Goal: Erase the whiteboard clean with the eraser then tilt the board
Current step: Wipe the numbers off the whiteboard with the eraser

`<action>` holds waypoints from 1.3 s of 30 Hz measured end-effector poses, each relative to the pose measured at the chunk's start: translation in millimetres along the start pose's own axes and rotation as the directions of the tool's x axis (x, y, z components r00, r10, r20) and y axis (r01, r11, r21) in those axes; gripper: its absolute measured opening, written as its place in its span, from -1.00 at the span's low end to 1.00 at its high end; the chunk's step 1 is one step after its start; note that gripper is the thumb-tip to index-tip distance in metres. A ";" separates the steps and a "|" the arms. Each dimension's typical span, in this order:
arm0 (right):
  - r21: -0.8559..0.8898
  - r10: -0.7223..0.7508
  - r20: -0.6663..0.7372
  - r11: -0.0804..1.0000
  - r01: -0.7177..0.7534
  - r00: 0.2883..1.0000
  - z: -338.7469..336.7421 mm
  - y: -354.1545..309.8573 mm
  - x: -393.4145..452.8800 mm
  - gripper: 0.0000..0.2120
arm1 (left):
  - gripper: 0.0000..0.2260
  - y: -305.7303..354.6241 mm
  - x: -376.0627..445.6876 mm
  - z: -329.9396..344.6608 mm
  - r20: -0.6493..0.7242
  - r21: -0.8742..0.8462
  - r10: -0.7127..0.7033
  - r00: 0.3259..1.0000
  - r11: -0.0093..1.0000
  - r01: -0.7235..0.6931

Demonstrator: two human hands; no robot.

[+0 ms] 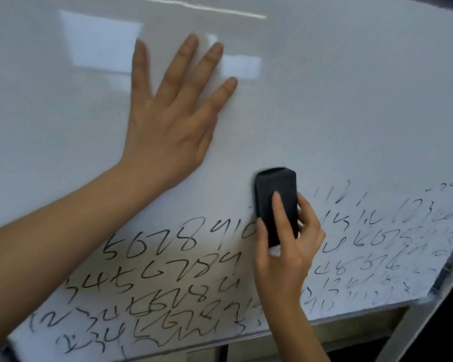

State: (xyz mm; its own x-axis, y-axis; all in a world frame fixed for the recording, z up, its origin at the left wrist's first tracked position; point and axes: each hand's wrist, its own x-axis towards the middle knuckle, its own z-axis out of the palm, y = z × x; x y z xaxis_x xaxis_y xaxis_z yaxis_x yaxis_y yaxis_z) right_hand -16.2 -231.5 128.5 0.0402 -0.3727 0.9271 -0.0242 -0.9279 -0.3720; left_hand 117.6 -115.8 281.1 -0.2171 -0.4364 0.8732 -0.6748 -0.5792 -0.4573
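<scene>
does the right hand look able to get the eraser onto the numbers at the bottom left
Probably yes: the right hand grips the eraser just above the numbers, though the left forearm partly crosses there.

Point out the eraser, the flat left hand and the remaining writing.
eraser (273,194): head view, on its black back.
left hand (165,131): head view, on the back of the hand.
writing (168,273): head view, on the handwritten digits.

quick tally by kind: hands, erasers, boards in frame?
Hands: 2, the left hand flat on the board, the right hand gripping the eraser
Erasers: 1, the black eraser
Boards: 1, the whiteboard, lower part covered in handwritten numbers
Total: 4
</scene>
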 end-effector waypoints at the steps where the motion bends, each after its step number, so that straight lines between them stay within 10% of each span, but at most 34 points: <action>1: 0.027 -0.031 -0.023 0.999 0.031 0.999 -5.8 6.4 11.6 -0.55 | -0.62 6.3 6.2 2.0 -0.005 0.015 -0.004 1.000 1.000 0.004; 9: -0.007 -0.317 0.062 0.948 0.318 0.946 -25.2 57.6 109.2 -0.65 | -0.59 39.8 38.5 14.0 0.019 0.070 -0.135 0.991 0.989 0.134; 25: 0.174 -0.696 0.256 0.716 0.676 0.671 -11.7 83.2 44.3 -0.70 | -0.60 57.4 28.3 31.1 -0.033 0.099 -0.176 0.984 0.979 0.178; 32: -0.029 -0.388 0.088 0.920 0.392 0.917 -24.1 93.5 96.1 -0.60 | -0.60 55.2 26.9 35.4 -0.019 0.059 -0.164 0.986 0.984 0.165; 39: 0.102 -0.416 0.119 0.908 0.406 0.902 11.6 49.4 42.8 -0.53 | -0.61 49.3 25.6 30.7 0.003 -0.015 -0.171 0.985 0.985 0.171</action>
State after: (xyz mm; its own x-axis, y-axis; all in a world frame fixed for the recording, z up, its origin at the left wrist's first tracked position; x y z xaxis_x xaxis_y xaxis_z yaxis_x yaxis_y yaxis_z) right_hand -4.2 -293.3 149.2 0.1650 0.0491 0.9851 0.0964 -0.9948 0.0334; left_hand 100.4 -176.7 275.7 -0.0959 -0.3332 0.9380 -0.7128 -0.6347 -0.2984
